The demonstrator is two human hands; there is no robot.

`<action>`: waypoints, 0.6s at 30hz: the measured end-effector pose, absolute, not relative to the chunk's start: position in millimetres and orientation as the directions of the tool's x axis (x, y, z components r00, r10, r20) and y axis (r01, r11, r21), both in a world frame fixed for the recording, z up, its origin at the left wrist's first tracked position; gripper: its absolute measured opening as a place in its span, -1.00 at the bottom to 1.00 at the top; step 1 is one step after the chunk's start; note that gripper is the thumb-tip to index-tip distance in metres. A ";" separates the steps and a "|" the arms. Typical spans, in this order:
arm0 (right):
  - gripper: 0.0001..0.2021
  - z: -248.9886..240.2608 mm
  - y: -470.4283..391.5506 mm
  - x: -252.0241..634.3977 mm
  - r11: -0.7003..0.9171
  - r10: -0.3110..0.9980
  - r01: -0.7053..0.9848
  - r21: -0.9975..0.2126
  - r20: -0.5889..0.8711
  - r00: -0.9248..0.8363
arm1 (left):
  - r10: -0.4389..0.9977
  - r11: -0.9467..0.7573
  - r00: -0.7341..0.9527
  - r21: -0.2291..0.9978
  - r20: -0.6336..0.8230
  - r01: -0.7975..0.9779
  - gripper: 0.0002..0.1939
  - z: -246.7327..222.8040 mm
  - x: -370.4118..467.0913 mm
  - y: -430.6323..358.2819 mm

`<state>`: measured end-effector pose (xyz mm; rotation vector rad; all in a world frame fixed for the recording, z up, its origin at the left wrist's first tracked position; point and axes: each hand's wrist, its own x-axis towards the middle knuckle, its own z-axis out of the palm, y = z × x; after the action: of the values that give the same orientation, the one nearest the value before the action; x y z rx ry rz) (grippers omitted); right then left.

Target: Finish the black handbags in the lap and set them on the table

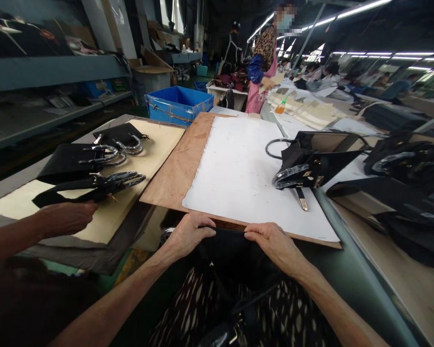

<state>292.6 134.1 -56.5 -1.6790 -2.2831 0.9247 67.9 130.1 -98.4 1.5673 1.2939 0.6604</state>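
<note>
A black bag [235, 255] lies across the person's lap at the near edge of the board. Its upper edge is pinched at the left by my left hand [190, 233] and at the right by my right hand [273, 241], thumbs and fingers closed on it. Just beyond, white paper [235, 164] covers most of a brown wooden board [173, 168]. On the paper's right side stands another black handbag [321, 159], with wrapped handles and a hanging strap with a gold tip. The lower part of the bag in my hands is dark and hard to make out.
At left, a co-worker's hand [68, 217] touches one of several black bags [72, 161] on a cream-topped table [159, 140]. More black bags [394, 207] lie at right. A blue crate [177, 106] stands behind the board; a person [264, 62] stands beyond.
</note>
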 end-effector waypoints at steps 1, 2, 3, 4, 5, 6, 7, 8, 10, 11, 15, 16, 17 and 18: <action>-0.76 -57.2 134.3 293.1 0.180 0.903 0.809 -0.560 -0.232 -0.361 | 0.946 0.025 0.285 0.909 -0.156 0.417 -0.82 -100.3 67.5 130.5; -0.75 -57.6 134.4 293.1 0.187 0.899 0.811 -0.554 -0.237 -0.369 | 0.948 0.019 0.281 0.910 -0.148 0.413 -0.82 -101.8 67.5 130.7; -0.74 -58.0 134.4 292.3 0.205 0.896 0.817 -0.538 -0.233 -0.379 | 0.951 0.014 0.276 0.911 -0.139 0.412 -0.83 -103.0 67.9 130.9; -0.73 -58.3 134.3 290.6 0.235 0.895 0.830 -0.505 -0.220 -0.388 | 0.953 0.009 0.272 0.911 -0.132 0.412 -0.83 -103.8 68.8 131.1; -0.72 -58.6 134.0 288.0 0.274 0.896 0.849 -0.451 -0.202 -0.396 | 0.955 0.003 0.270 0.911 -0.125 0.412 -0.83 -104.1 70.2 131.2; -0.71 -58.8 133.7 284.5 0.317 0.896 0.869 -0.381 -0.181 -0.406 | 0.955 -0.006 0.272 0.911 -0.117 0.411 -0.83 -104.1 72.0 131.3; -0.72 -59.0 133.5 280.2 0.356 0.894 0.882 -0.307 -0.162 -0.417 | 0.955 -0.017 0.276 0.911 -0.107 0.411 -0.83 -103.9 73.9 131.3; -0.73 -59.3 133.5 275.4 0.388 0.889 0.886 -0.252 -0.149 -0.432 | 0.955 -0.028 0.280 0.910 -0.097 0.413 -0.83 -103.4 75.9 131.3; -0.76 -60.2 134.5 265.6 0.431 0.866 0.864 -0.258 -0.151 -0.477 | 0.954 -0.043 0.286 0.909 -0.086 0.415 -0.83 -102.4 78.7 131.2; -0.77 -60.8 135.4 261.4 0.438 0.852 0.843 -0.313 -0.155 -0.501 | 0.956 -0.043 0.282 0.909 -0.083 0.414 -0.83 -102.1 79.1 131.1; -0.77 -64.4 139.6 253.1 0.370 0.848 0.788 -0.492 -0.166 -0.503 | 0.946 -0.006 0.305 0.938 -0.107 0.347 -0.82 -102.2 72.0 129.1; -0.77 -65.4 140.2 253.1 0.349 0.856 0.792 -0.501 -0.172 -0.487 | 0.935 0.013 0.333 0.951 -0.121 0.309 -0.81 -102.3 68.3 127.8; -0.77 -66.2 140.5 253.4 0.331 0.863 0.797 -0.505 -0.179 -0.472 | 0.924 0.038 0.358 0.964 -0.135 0.265 -0.79 -102.4 64.1 126.0; -0.77 -66.9 140.5 254.0 0.316 0.869 0.802 -0.507 -0.184 -0.458 | 0.917 0.066 0.370 0.973 -0.147 0.221 -0.74 -102.3 59.7 123.9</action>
<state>254.0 140.5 -66.9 -1.5631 -2.4462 0.8292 59.7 123.9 -102.3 1.4345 1.1021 0.7311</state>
